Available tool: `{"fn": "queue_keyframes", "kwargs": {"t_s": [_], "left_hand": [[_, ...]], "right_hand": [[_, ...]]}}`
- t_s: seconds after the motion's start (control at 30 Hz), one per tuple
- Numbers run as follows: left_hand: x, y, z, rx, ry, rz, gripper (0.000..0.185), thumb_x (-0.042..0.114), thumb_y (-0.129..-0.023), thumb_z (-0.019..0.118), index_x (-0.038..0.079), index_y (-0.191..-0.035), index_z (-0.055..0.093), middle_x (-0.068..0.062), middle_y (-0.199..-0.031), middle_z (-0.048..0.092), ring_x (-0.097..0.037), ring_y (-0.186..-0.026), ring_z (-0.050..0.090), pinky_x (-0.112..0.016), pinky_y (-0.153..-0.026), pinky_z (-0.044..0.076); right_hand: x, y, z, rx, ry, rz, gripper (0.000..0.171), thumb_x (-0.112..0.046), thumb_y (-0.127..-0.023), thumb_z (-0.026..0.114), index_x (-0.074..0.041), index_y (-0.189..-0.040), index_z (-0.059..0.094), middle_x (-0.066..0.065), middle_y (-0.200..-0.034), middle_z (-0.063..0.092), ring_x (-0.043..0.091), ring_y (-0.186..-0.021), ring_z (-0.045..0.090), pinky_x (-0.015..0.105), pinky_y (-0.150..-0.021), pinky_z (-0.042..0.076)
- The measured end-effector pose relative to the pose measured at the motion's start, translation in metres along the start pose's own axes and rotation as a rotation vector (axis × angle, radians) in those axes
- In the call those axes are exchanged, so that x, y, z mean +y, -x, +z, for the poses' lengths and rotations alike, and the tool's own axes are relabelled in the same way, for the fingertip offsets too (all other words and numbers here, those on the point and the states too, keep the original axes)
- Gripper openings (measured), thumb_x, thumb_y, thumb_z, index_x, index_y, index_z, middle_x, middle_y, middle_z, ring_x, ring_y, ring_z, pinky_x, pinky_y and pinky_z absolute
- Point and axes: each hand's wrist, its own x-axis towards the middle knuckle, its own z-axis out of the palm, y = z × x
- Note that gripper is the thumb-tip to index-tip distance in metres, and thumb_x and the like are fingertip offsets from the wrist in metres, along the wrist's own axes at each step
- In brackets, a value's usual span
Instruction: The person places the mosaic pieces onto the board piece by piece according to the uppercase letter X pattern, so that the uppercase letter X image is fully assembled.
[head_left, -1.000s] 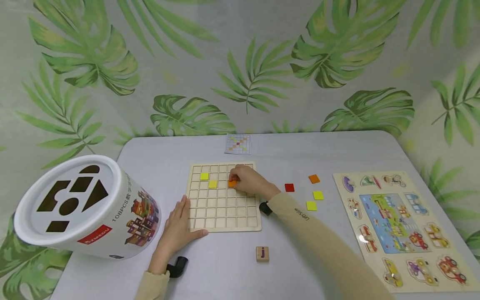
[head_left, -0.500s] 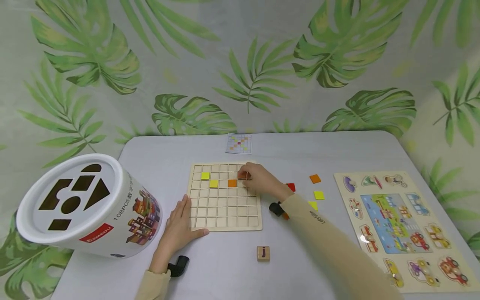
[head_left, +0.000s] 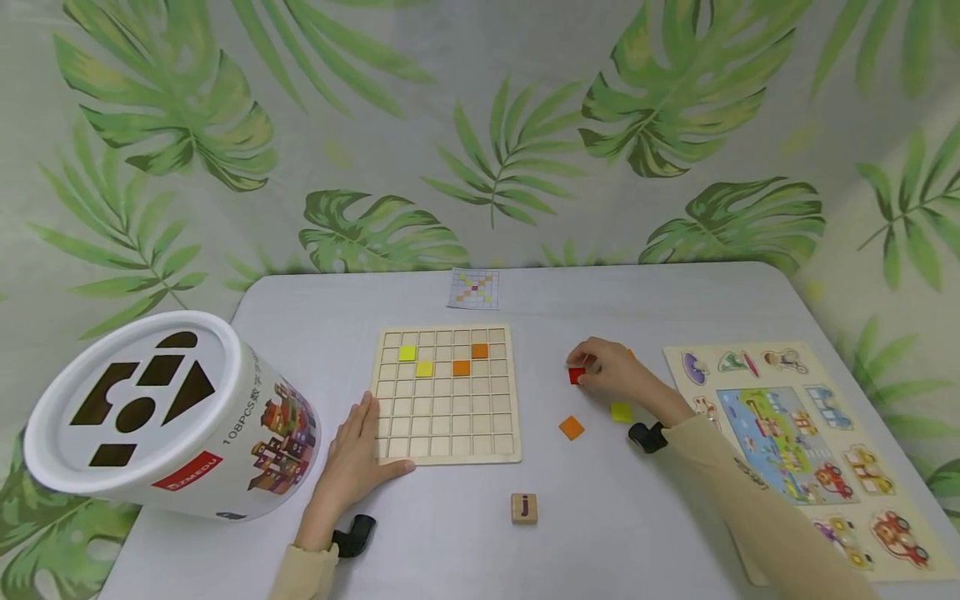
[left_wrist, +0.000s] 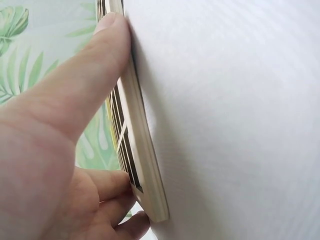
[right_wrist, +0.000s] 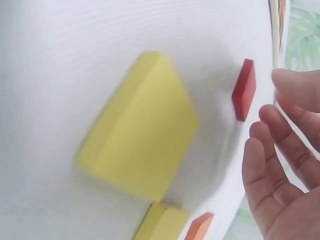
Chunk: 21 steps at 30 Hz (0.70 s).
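Head view: red tile (head_left: 576, 377) lies on table (head_left: 615, 533), right of board (head_left: 442, 425); my right hand (head_left: 615, 371) is at it, thumb and fingers apart. Looks light, stiff, thin; I'd pinch opposite edges. My left hand (head_left: 356, 454), fingers extended, touches board.

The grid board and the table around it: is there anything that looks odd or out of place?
The wooden block marked j, on the near side of the grid board, looks odd: it is unlike the flat coloured tiles. Nothing looks spilled.
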Motion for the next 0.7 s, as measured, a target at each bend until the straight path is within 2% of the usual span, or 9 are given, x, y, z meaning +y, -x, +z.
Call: {"fn": "queue_keyframes", "kwargs": {"t_s": [0.2, 0.43, 0.7], "left_hand": [[-0.002, 0.001, 0.002, 0.015, 0.003, 0.009, 0.112, 0.034, -0.072, 0.084, -0.012, -0.147, 0.015, -0.028, -0.155, 0.008, -0.048, -0.140, 0.006, -0.065, -0.107, 0.008], [-0.002, 0.001, 0.002, 0.014, 0.006, 0.011, 0.112, 0.035, -0.072, 0.083, -0.012, -0.147, 0.015, -0.027, -0.155, 0.008, -0.048, -0.140, 0.006, -0.065, -0.107, 0.008], [-0.002, 0.001, 0.000, 0.004, -0.007, 0.007, 0.112, 0.037, -0.073, 0.083, -0.011, -0.147, 0.015, -0.027, -0.155, 0.007, -0.047, -0.140, 0.006, -0.065, -0.107, 0.008]], "right_hand": [[0.004, 0.006, 0.000, -0.028, 0.055, 0.016, 0.025, 0.005, -0.080, 0.070, 0.000, -0.104, 0.065, 0.008, -0.098, 0.060, 0.025, -0.088, 0.054, 0.040, -0.079, 0.050], [0.007, 0.002, 0.005, -0.018, 0.096, 0.005, 0.024, 0.009, -0.078, 0.069, -0.001, -0.099, 0.063, 0.005, -0.092, 0.058, 0.023, -0.085, 0.054, 0.037, -0.077, 0.051], [-0.002, -0.005, 0.009, 0.025, 0.051, -0.025, 0.024, 0.004, -0.078, 0.072, -0.003, -0.100, 0.065, 0.003, -0.091, 0.059, 0.022, -0.086, 0.055, 0.037, -0.078, 0.050]]}}
